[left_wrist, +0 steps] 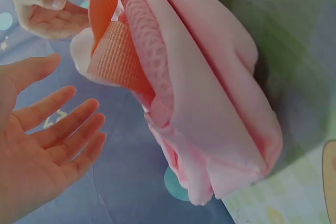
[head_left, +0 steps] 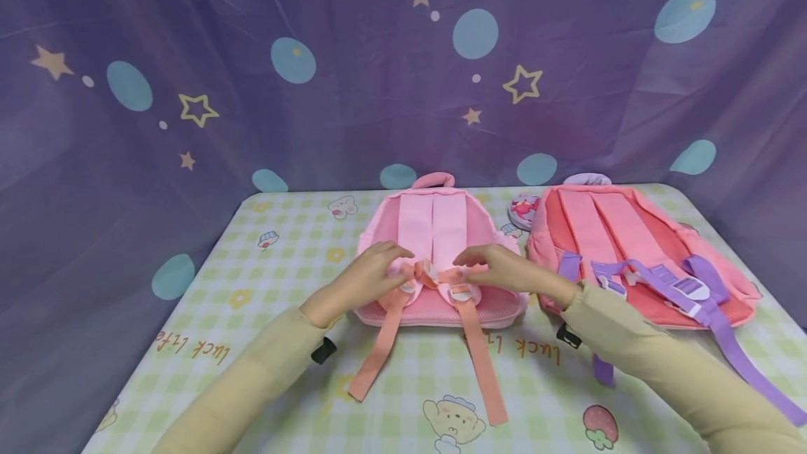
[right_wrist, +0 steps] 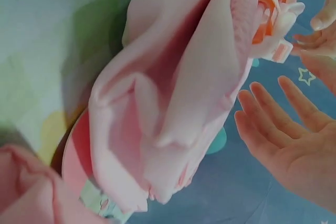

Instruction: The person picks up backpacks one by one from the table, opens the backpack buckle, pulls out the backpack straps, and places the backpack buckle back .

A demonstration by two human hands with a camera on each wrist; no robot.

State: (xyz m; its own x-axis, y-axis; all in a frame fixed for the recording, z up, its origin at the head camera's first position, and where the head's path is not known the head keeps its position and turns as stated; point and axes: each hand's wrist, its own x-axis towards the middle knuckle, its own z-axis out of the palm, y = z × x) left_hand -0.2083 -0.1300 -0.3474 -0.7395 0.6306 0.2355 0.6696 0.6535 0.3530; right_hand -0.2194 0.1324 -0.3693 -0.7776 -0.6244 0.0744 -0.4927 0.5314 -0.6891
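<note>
**One short phrase, printed in two places**

Brown handwriting-style print stands on the checked tablecloth [head_left: 302, 230]. The left print [head_left: 211, 351], near its left edge, runs to two words and appears to read "Luck life", though it lies slantwise and small in the head view. The right print [head_left: 539, 350] shows "Luck" at its right end; the word next to it is partly covered by an orange strap [head_left: 483, 377], with only a few strokes legible.
</note>
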